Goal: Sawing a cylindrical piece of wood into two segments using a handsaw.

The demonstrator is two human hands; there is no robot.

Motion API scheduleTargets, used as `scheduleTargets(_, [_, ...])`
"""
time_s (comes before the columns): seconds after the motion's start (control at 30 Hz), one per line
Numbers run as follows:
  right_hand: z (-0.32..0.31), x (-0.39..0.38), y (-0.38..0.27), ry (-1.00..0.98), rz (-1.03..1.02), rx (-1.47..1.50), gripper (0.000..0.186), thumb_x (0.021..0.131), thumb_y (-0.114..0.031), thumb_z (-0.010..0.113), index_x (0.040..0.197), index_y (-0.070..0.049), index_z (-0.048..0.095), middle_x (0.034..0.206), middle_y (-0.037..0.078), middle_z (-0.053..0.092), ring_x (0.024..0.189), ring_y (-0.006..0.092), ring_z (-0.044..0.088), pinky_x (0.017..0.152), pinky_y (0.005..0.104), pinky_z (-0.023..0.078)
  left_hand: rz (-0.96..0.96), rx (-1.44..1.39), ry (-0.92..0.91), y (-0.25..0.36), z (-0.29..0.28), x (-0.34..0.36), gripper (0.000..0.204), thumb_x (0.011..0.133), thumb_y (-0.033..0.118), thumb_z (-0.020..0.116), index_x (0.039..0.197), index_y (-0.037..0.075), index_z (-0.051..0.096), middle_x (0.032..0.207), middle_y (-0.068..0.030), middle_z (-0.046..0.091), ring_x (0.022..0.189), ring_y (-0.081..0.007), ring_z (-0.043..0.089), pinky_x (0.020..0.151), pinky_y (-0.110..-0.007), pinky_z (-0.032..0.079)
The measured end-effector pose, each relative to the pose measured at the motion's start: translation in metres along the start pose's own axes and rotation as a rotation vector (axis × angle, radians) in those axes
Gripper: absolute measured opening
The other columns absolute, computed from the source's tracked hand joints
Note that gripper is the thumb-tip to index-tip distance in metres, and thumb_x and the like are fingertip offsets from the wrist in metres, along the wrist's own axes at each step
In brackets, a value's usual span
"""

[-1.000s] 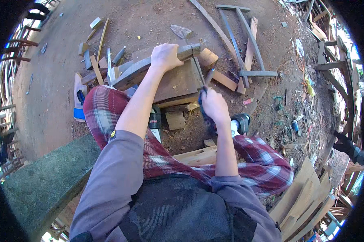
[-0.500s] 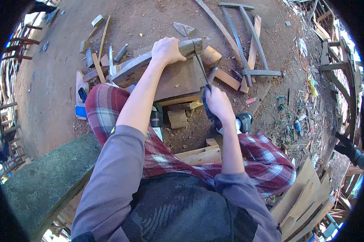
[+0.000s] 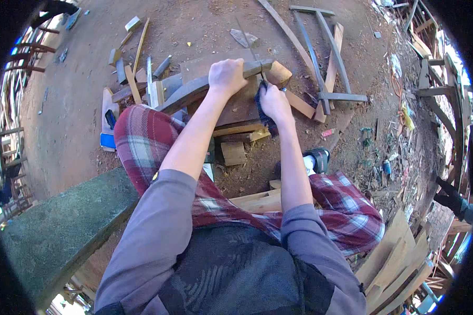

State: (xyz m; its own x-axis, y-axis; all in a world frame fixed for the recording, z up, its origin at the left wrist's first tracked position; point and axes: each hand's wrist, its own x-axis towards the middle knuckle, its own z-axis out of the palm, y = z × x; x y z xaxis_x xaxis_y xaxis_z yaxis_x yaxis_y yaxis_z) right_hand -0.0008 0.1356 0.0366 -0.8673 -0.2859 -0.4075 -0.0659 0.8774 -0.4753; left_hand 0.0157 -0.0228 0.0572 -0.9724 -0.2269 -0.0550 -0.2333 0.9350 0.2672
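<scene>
My left hand is closed over a curved grey-brown length of wood, pressing it down across a low wooden block. In my right hand is the dark, wrapped-looking handle of a narrow handsaw. Its thin blade crosses the wood near the right end, at a dark line, and its tip sticks out beyond the far side. My right fist is close to the near edge of the wood. My fingers hide most of the handle.
A wooden frame and long boards lie at the far right. Offcuts and a blue box are at the left. A square block is beside the saw. A stone-like slab is at lower left, planks at lower right.
My right hand has pushed the saw forward, so its blade now reaches well past the wood. The curved wood and my left hand have shifted slightly right and nearer.
</scene>
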Motion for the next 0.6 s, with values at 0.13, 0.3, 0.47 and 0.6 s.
scheduleTargets(0.13, [-0.011, 0.000, -0.002, 0.022, -0.016, -0.014, 0.042, 0.095, -0.035, 0.041, 0.108, -0.001, 0.063, 0.104, 0.029, 0.064, 0.101, 0.0427, 0.062, 0.089, 0.0501, 0.048, 0.023, 0.006, -0.021, 0.001, -0.008, 0.011, 0.042, 0.063, 0.037, 0.079, 0.096, 0.013, 0.070, 0.087, -0.0131, 0.071, 0.086, -0.0309, 0.069, 0.077, -0.042, 0.054])
scheduleTargets(0.3, [-0.020, -0.024, -0.001, -0.020, 0.004, -0.051, 0.041, 0.095, -0.034, 0.040, 0.110, -0.003, 0.062, 0.102, 0.029, 0.064, 0.100, 0.0451, 0.061, 0.089, 0.0506, 0.047, 0.010, -0.011, -0.069, 0.000, -0.009, 0.012, 0.042, 0.062, 0.038, 0.079, 0.093, 0.012, 0.071, 0.089, -0.0134, 0.071, 0.087, -0.0311, 0.068, 0.078, -0.042, 0.053])
scheduleTargets(0.47, [-0.032, -0.089, 0.026, -0.068, 0.003, -0.030, 0.040, 0.095, -0.032, 0.040, 0.110, -0.002, 0.061, 0.101, 0.032, 0.062, 0.099, 0.0477, 0.059, 0.089, 0.0531, 0.045, -0.007, -0.013, -0.124, -0.008, -0.014, 0.025, 0.045, 0.059, 0.039, 0.080, 0.092, 0.010, 0.071, 0.092, -0.0145, 0.070, 0.089, -0.0307, 0.068, 0.080, -0.042, 0.053])
scheduleTargets(0.6, [-0.046, -0.099, 0.010, -0.122, 0.018, -0.104, 0.041, 0.095, -0.032, 0.041, 0.107, 0.001, 0.061, 0.101, 0.032, 0.063, 0.098, 0.0474, 0.060, 0.089, 0.0534, 0.046, 0.028, -0.018, -0.112, -0.004, -0.010, 0.014, 0.043, 0.060, 0.037, 0.080, 0.093, 0.010, 0.070, 0.091, -0.0148, 0.070, 0.089, -0.0306, 0.068, 0.079, -0.042, 0.053])
